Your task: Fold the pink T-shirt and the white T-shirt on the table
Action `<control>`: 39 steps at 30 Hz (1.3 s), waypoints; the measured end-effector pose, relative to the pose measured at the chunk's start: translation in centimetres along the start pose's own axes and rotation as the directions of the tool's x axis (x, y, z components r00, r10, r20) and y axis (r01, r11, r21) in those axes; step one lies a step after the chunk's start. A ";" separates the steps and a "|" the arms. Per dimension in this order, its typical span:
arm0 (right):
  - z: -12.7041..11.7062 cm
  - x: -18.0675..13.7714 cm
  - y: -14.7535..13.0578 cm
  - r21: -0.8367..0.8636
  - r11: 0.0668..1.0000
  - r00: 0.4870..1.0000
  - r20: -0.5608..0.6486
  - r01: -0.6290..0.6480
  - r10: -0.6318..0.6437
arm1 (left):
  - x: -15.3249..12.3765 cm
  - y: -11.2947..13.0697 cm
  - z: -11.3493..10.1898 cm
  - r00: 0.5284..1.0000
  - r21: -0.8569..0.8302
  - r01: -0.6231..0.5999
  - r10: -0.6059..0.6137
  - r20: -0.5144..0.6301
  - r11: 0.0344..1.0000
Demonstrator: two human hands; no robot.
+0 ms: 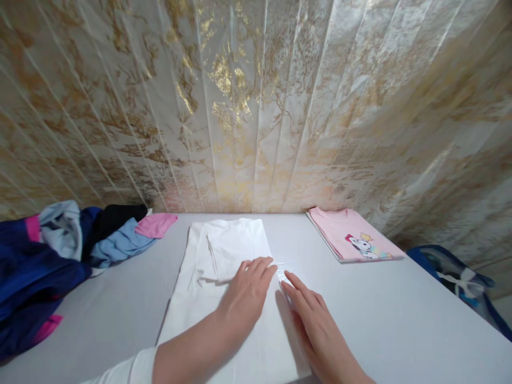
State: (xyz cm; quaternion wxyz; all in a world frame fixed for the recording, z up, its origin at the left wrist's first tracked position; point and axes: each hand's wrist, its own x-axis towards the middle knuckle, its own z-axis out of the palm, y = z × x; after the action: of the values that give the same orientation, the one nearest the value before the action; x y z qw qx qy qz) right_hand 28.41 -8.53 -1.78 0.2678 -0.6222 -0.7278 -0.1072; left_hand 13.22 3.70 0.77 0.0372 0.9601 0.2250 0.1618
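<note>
A white garment (240, 330), folded into a long panel, lies flat on the table in front of me. Near its far end, a smaller folded-over section (234, 245) rests on top. My left hand (250, 288) lies across the right side of the cloth, fingers stretched out and grasping nothing. Beside the garment's right edge is my right hand (314, 320), fingers extended and thumb side toward the cloth. Its fingertips are close to the edge; whether they touch it I cannot tell. A shiny, clear patch (285, 266) shows beyond the fingertips.
On the pale table (400, 320), a folded pink shirt (352, 234) with a cartoon dog sits at the back right. Heaped clothes (36, 277) in navy, black, blue and pink cover the left side. A blue-trimmed bag (460, 277) stands beyond the right edge. A gold-patterned curtain (248, 106) hangs behind.
</note>
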 end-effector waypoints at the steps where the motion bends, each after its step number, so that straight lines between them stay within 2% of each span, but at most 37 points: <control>1: -0.1 0.0 0.1 -0.001 1.000 1.000 -0.013 0.001 -0.001 | -1.4 0.2 -0.4 0.999 0.009 -0.046 0.046 0.006 0.999; 4: 0.0 0.2 -0.3 0.014 1.000 0.999 -0.044 0.005 -0.005 | -6.0 0.6 -0.9 0.978 0.067 -0.197 0.191 0.088 0.978; 6: 0.6 0.5 -1.2 0.018 1.000 0.999 -0.043 0.015 -0.015 | -8.6 0.8 -0.4 0.960 0.131 -0.272 0.259 0.107 0.953; 9: 2.3 0.7 -2.6 -0.011 0.998 0.998 -0.014 0.060 -0.061 | -10.5 0.9 1.2 0.957 0.224 -0.291 0.281 0.077 0.930; 12: 3.8 0.5 -3.0 -0.084 0.991 0.994 0.020 0.105 -0.104 | -10.8 0.9 2.5 0.965 0.245 -0.262 0.256 0.060 0.933; 14: 4.4 0.2 -2.6 -0.136 0.982 0.991 0.046 0.130 -0.125 | -10.9 0.7 2.4 0.972 0.222 -0.235 0.225 0.068 0.946; 17: 4.6 -0.4 -1.5 -0.197 0.963 0.981 0.099 0.186 -0.169 | -11.7 -0.3 1.0 0.986 0.145 -0.140 0.124 0.113 0.980; 19: 4.7 -0.6 -0.7 -0.220 0.952 0.974 0.121 0.213 -0.190 | -12.6 -1.2 -0.5 0.989 0.094 -0.021 0.007 0.147 0.995; 21: 4.9 -0.7 -0.2 -0.227 0.949 0.973 0.113 0.220 -0.199 | -13.6 -2.0 -1.8 0.981 0.067 0.092 -0.102 0.164 0.994; 23: 5.2 -0.5 -0.1 -0.223 0.946 0.971 0.096 0.235 -0.218 | -14.2 -2.4 -2.5 0.972 0.062 0.150 -0.159 0.176 0.987; 31: 6.9 2.0 -2.8 -0.168 0.934 0.949 0.091 0.315 -0.303 | -14.2 -2.6 -2.4 0.957 0.082 0.196 -0.209 0.201 0.977; 39: 7.8 1.8 -2.7 -0.160 0.930 0.941 0.131 0.332 -0.313 | -14.5 -3.9 -3.6 0.937 0.001 0.251 -0.243 0.250 0.968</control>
State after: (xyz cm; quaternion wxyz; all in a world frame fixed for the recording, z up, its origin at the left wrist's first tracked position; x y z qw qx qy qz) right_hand 23.70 -3.74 -6.87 0.1513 -0.5202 -0.8204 -0.1826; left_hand -1.87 0.73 -0.60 0.0998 0.9363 0.3347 0.0379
